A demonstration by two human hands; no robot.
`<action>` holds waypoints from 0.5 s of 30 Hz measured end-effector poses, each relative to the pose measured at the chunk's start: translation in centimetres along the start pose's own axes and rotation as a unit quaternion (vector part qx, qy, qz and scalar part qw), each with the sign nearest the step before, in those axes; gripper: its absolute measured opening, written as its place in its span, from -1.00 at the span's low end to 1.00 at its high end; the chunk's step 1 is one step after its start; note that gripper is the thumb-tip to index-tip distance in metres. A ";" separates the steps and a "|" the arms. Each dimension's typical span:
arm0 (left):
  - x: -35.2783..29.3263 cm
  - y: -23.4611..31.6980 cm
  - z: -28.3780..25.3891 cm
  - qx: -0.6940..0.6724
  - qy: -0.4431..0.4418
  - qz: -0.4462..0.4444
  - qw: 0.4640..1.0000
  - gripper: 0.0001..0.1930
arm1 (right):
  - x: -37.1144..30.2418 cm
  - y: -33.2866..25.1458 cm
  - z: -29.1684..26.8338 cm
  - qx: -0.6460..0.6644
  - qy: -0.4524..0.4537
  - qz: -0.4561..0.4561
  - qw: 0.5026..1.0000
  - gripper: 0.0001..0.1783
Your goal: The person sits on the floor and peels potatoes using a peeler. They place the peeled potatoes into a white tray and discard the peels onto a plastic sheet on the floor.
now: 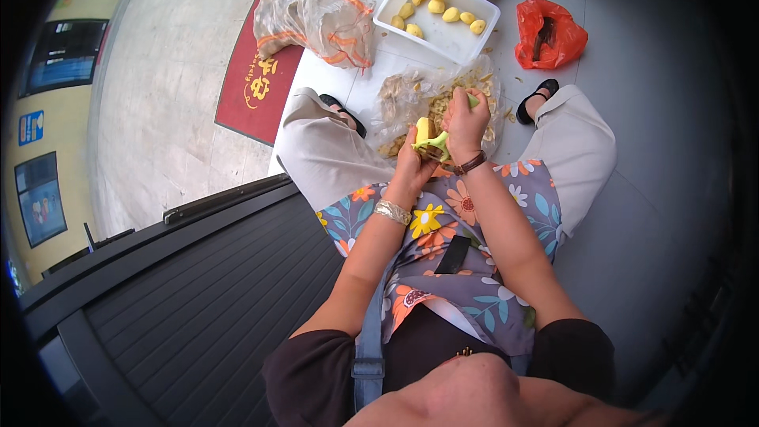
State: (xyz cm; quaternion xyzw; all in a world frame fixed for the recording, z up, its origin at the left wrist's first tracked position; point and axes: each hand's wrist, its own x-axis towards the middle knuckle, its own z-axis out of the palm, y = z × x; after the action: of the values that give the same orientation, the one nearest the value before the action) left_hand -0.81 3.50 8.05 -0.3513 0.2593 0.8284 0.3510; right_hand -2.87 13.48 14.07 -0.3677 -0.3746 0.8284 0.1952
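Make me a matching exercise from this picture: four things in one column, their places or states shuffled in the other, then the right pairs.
Things
1. Peeler
2. Striped sack
3. Nearer white tub
4. Red plastic bag

Places and states
A. Holds a few yellow potatoes spread apart
B. On the grey floor, beyond the right shoe
C. Gripped in the right hand
D. Lying partly over the red mat

Right pairs: 1-C, 2-D, 3-A, 4-B
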 end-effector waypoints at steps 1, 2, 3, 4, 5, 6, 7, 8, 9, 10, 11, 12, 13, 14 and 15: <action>-0.3 0.0 0.0 0.016 0.010 0.004 1.000 -0.64 | 0.6 0.1 0.0 -0.010 0.020 -0.001 1.000 -0.85; -0.4 0.1 0.0 0.033 0.021 0.007 0.999 -0.65 | 1.5 0.3 0.0 -0.021 0.040 -0.002 0.999 -0.84; 0.8 0.4 -3.1 0.084 -0.075 0.012 0.994 -0.63 | 3.0 0.8 -0.6 -0.009 0.043 -0.038 0.998 -0.83; 0.5 0.2 -3.0 0.067 -0.099 -0.006 0.993 -0.63 | 5.1 0.6 -1.5 -0.034 0.070 -0.067 0.995 -0.83; -0.1 0.0 -2.5 0.052 -0.125 -0.025 0.990 -0.63 | 7.3 0.1 -2.4 -0.056 0.098 -0.098 0.989 -0.84; -0.9 -0.2 -1.9 0.035 -0.149 -0.042 0.987 -0.63 | 7.6 -0.4 -2.4 -0.080 0.125 -0.125 0.981 -0.84; -1.6 -0.1 -0.7 0.028 -0.106 -0.036 0.993 -0.60 | 7.4 -0.6 -2.5 -0.059 0.112 -0.112 0.986 -0.85; -1.4 0.2 -1.0 0.009 -0.104 -0.052 0.993 -0.60 | 7.2 -0.8 -2.8 -0.038 0.100 -0.099 0.989 -0.85; -1.1 0.6 -1.3 -0.017 -0.105 -0.063 0.992 -0.60 | 6.7 -1.6 -2.5 -0.022 0.079 -0.087 0.993 -0.85; -0.9 0.8 -1.3 -0.043 -0.107 -0.077 0.990 -0.60 | 5.9 -2.0 -2.3 -0.008 0.078 -0.078 0.994 -0.86; -0.7 0.9 -1.4 -0.045 -0.101 -0.084 0.990 -0.60 | 4.9 -2.0 -1.9 0.006 0.077 -0.069 0.995 -0.86; -0.7 0.8 -1.2 -0.021 -0.104 -0.065 0.992 -0.61 | 3.8 -1.8 -1.7 0.024 0.079 -0.057 0.995 -0.87; -0.8 0.8 -1.0 0.004 -0.106 -0.046 0.993 -0.62 | 3.2 -1.6 -1.9 0.039 0.058 -0.029 0.997 -0.87; -0.8 0.6 -0.8 0.030 -0.107 -0.027 0.993 -0.63 | 2.5 -1.6 -1.9 0.037 0.055 -0.015 0.998 -0.87; -1.0 0.5 -0.6 0.042 -0.066 -0.022 0.997 -0.65 | 1.5 -1.6 -1.3 0.039 0.055 -0.001 0.998 -0.86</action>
State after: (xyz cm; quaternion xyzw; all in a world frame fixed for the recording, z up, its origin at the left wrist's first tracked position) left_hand -0.46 2.39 8.57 -0.2861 0.2624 0.8303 0.4000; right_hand -2.76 15.97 13.99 -0.4047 -0.3314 0.8205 0.2305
